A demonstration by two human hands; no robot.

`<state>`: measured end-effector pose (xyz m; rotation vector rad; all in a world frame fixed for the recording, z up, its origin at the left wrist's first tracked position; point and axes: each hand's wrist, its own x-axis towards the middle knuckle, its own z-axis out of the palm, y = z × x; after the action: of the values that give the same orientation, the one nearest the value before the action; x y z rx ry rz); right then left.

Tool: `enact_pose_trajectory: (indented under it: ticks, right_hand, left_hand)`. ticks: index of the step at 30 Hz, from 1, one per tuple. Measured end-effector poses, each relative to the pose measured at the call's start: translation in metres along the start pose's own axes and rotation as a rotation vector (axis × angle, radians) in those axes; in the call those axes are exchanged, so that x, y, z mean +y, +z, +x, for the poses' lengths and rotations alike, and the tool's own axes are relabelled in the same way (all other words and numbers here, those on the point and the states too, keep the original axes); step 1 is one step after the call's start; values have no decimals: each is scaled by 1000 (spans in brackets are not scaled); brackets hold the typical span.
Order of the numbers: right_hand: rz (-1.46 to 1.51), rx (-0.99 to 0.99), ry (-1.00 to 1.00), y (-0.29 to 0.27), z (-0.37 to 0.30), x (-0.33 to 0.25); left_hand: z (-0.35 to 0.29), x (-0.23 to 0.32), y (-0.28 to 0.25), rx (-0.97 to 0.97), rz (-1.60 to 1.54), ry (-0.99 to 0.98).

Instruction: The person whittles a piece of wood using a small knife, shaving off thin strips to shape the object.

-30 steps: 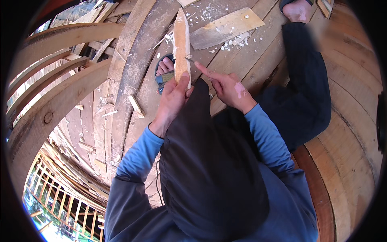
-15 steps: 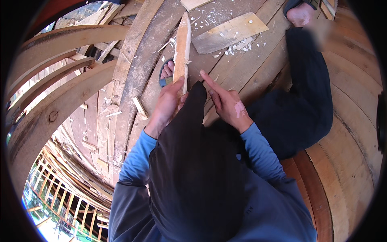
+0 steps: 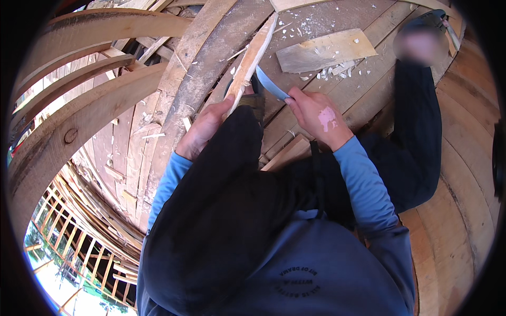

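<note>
My left hand is closed round the lower end of a long, pointed strip of wood, which leans up and away to the right with rough, pale cut edges. A knife with a broad bluish blade is gripped in my right hand. Its handle is mostly hidden in my fingers. The blade points up and left, its tip close to the strip's right edge; whether they touch I cannot tell. My bent left knee in dark trousers rises just beside my left hand.
A flat pale board lies on the plank floor beyond my hands, with wood shavings scattered about it. Curved timber ribs stand on the left. Curved hull-like planking rises on the right. Thin laths are stacked at lower left.
The knife blade, barely visible before, now shows plainly as my right hand has moved right. The strip has tilted further to the right. My view has shifted, showing more of my shirt.
</note>
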<state>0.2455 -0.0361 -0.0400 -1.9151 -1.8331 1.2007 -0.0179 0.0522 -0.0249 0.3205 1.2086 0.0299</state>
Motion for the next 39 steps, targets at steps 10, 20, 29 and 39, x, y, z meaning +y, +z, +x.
enact_pose_trajectory:
  ticks: [10, 20, 29, 39]
  right_hand:
    - [-130, -7, -76, -3, 21, -12]
    - [-252, 27, -47, 13, 21, -20]
    - [-293, -248, -159, 4, 45, -1]
    - [-285, -326, -249, 14, 66, 11]
  left_hand:
    - [-2, 0, 0, 17, 134, 25]
    - [2, -8, -5, 33, 210, 46]
    - [-5, 6, 3, 12, 307, 57]
    - [-1, 7, -9, 34, 385, -5]
